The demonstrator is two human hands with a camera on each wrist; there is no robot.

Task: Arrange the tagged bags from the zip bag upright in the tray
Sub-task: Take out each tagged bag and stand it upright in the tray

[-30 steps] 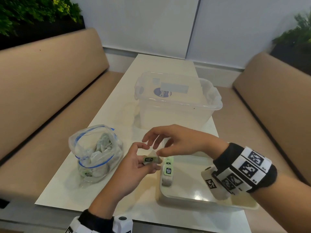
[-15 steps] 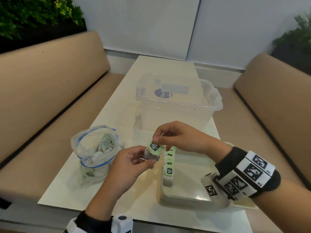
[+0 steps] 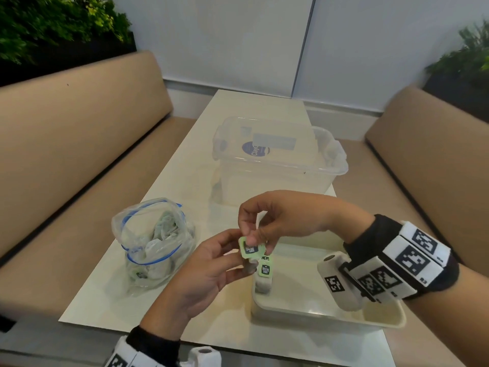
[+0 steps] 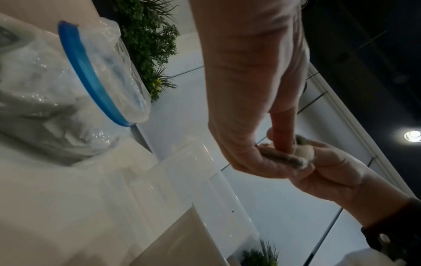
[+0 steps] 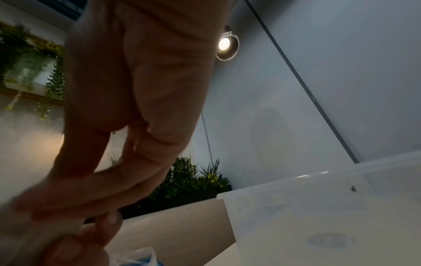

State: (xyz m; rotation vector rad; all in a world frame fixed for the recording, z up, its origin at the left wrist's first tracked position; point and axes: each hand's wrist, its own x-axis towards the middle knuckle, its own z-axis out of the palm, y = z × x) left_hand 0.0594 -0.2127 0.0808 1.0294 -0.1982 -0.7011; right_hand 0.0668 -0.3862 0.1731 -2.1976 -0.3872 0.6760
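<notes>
The tagged bag point(image 3: 250, 263) is in the air between both hands, just left of the tray point(image 3: 312, 317) and above its near-left corner. The left hand point(image 3: 209, 268) pinches the pouch from below, thumb pressing it against the fingers, which seems meant to keep it steady. The right hand point(image 3: 275, 221) comes from above and pinches the green tag point(image 3: 250, 249) between thumb and forefinger, probably to straighten it so the bag can stand tag-up. In the tray a short row of bags point(image 3: 264, 274) stands upright against the left wall, likely so each new one leans on the last. The zip bag point(image 3: 153, 242) sits open on the table point(image 3: 111, 292) to the left, within easy reach, more bags inside. Behind stands a clear lidded box point(image 3: 277, 165)
</notes>
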